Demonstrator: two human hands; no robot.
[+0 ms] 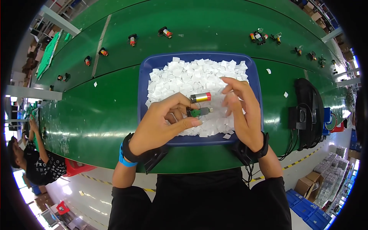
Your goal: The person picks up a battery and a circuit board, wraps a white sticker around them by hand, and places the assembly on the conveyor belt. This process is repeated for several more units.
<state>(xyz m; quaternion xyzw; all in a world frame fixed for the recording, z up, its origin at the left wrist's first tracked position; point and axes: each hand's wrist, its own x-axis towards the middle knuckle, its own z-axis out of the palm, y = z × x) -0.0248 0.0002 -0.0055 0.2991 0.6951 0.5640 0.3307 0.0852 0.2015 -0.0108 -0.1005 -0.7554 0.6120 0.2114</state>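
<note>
My left hand [161, 122] is closed on a small green circuit board [196, 112] with a metal plug at its end. A cylindrical battery [201, 97], silver and yellow with a red end, sits just above the board at the same fingertips, and a thin wire shows between them. My right hand [245, 111] is a little to the right of the board, fingers apart and partly blurred, with nothing visible in them. Beneath both hands is a blue tray [142, 82] heaped with small white square pieces [191, 73].
Similar battery-and-board assemblies [165, 32] lie spaced along the green conveyor belt [211, 23] beyond the tray, with a cluster [259, 36] at the right. A black bag-like object [309, 115] and cables stand at the table's right edge. Another person [38, 161] works at far left.
</note>
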